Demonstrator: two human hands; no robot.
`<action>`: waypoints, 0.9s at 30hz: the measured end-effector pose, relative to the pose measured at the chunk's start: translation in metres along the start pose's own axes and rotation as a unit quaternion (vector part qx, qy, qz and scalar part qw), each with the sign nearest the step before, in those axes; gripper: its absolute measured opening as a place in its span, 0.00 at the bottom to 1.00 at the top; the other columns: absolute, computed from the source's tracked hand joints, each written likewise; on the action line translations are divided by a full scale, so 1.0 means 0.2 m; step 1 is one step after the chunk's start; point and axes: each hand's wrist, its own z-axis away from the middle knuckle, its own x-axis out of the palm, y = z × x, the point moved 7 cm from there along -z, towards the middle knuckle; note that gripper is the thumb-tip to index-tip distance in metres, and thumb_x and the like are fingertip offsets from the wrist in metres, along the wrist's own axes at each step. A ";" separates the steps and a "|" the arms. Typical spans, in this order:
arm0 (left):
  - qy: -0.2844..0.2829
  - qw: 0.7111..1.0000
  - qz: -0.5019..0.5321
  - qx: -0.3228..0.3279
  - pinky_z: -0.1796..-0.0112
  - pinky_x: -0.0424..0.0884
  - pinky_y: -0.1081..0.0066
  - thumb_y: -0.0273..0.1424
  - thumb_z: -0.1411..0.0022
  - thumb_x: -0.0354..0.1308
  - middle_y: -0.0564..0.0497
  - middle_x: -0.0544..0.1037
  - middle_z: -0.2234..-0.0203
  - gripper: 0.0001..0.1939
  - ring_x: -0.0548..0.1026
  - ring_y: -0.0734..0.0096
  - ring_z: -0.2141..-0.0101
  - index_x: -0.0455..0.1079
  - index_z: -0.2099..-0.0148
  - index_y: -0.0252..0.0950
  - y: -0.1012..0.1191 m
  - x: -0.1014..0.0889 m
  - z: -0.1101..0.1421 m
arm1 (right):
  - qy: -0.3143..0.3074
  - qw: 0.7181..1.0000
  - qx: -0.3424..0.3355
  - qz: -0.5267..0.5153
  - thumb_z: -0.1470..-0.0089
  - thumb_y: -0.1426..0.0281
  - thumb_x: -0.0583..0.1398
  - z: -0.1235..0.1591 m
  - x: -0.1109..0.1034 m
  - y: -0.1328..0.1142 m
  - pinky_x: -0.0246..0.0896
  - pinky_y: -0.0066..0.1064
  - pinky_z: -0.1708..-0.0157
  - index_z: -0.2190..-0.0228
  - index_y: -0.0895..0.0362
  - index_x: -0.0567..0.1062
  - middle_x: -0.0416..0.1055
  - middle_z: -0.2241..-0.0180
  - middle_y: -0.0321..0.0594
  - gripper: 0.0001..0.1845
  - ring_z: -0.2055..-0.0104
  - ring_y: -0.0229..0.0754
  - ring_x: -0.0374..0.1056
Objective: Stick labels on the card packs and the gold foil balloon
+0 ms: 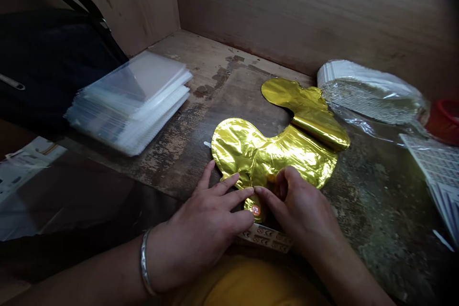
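A flat gold foil balloon (272, 153) lies crumpled on the worn wooden bench (215, 71), its far end folded over. My left hand (201, 224) rests its fingertips on the balloon's narrow lower end. My right hand (299, 205) pinches the same end from the other side. A small orange round spot (255, 210) shows on the foil between my hands. Just below them, a printed strip of warning symbols (265, 237) sticks out from under the foil.
Left of the balloon stands a stack of clear plastic sleeves (129, 103), beside a black bag (46, 62). To the right lie a silver foil pack in plastic (369, 91), a red container (444, 122) and printed label sheets (435, 167). Wooden walls (304, 9) close the back.
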 end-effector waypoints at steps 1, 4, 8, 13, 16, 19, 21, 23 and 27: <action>-0.003 1.000 -0.001 -0.001 0.42 0.36 0.33 0.32 0.32 0.51 0.52 0.66 0.40 0.08 0.60 0.48 0.39 0.69 0.53 0.44 0.00 0.00 0.00 | -0.001 1.000 -0.003 -0.009 0.49 0.53 0.59 -0.01 0.01 0.02 0.50 0.31 0.79 0.73 0.52 0.62 0.67 0.79 0.32 0.17 0.78 0.41 0.63; -0.009 1.000 -0.008 -0.013 0.42 0.39 0.35 0.31 0.34 0.52 0.47 0.65 0.40 0.07 0.58 0.48 0.38 0.69 0.56 0.42 0.00 0.01 0.02 | 0.023 0.998 0.005 -0.051 0.45 0.60 0.57 -0.02 0.01 0.10 0.55 0.31 0.77 0.71 0.52 0.65 0.69 0.78 0.32 0.10 0.77 0.41 0.65; 0.031 0.999 -0.036 -0.014 0.41 0.43 0.39 0.29 0.36 0.54 0.39 0.59 0.38 0.04 0.53 0.46 0.37 0.70 0.63 0.38 0.01 0.01 0.06 | 0.112 0.980 -0.143 -0.080 0.44 0.70 0.57 0.04 -0.09 0.07 0.64 0.34 0.68 0.61 0.53 0.70 0.73 0.66 0.40 0.07 0.67 0.42 0.70; 0.125 0.992 -0.013 -0.022 0.43 0.53 0.48 0.30 0.38 0.56 0.48 0.67 0.47 0.05 0.62 0.56 0.44 0.71 0.66 0.41 0.02 -0.01 0.13 | -0.006 0.910 -0.407 -0.076 0.45 0.73 0.61 0.18 -0.06 -0.10 0.65 0.34 0.53 0.55 0.51 0.73 0.72 0.52 0.37 0.14 0.50 0.43 0.64; 0.100 0.995 -0.003 -0.024 0.46 0.57 0.52 0.29 0.38 0.56 0.48 0.69 0.50 0.04 0.64 0.58 0.48 0.71 0.66 0.39 0.03 -0.02 0.13 | 0.042 0.888 -0.455 -0.054 0.43 0.76 0.59 0.20 -0.05 -0.11 0.67 0.35 0.57 0.54 0.58 0.72 0.74 0.52 0.43 0.15 0.56 0.44 0.66; 0.043 0.999 -0.002 -0.018 0.47 0.59 0.55 0.30 0.37 0.55 0.47 0.70 0.52 0.04 0.65 0.60 0.50 0.71 0.65 0.38 0.05 -0.03 0.10 | 0.116 0.851 -0.512 -0.027 0.43 0.76 0.59 0.25 -0.04 -0.13 0.68 0.39 0.62 0.52 0.64 0.71 0.75 0.55 0.49 0.16 0.60 0.46 0.67; 0.032 0.999 0.000 -0.019 0.47 0.60 0.56 0.30 0.36 0.54 0.46 0.70 0.51 0.06 0.65 0.60 0.50 0.70 0.65 0.37 0.06 -0.04 0.09 | 0.127 0.849 -0.512 -0.029 0.45 0.69 0.62 0.25 -0.03 -0.13 0.68 0.41 0.64 0.53 0.65 0.71 0.75 0.56 0.51 0.19 0.61 0.48 0.67; 0.024 1.000 0.000 -0.017 0.46 0.59 0.56 0.30 0.36 0.53 0.46 0.69 0.48 0.06 0.65 0.60 0.48 0.70 0.65 0.37 0.07 -0.04 0.09 | 0.123 0.863 -0.489 -0.039 0.47 0.65 0.64 0.24 -0.02 -0.15 0.68 0.41 0.65 0.55 0.64 0.72 0.75 0.57 0.49 0.20 0.63 0.47 0.67; 0.013 1.000 0.001 -0.017 0.45 0.57 0.56 0.29 0.36 0.52 0.47 0.68 0.45 0.07 0.64 0.61 0.46 0.68 0.67 0.37 0.05 -0.02 0.09 | 0.159 0.875 -0.457 -0.040 0.45 0.77 0.60 0.23 -0.02 -0.18 0.66 0.37 0.69 0.60 0.62 0.73 0.75 0.66 0.45 0.09 0.68 0.43 0.67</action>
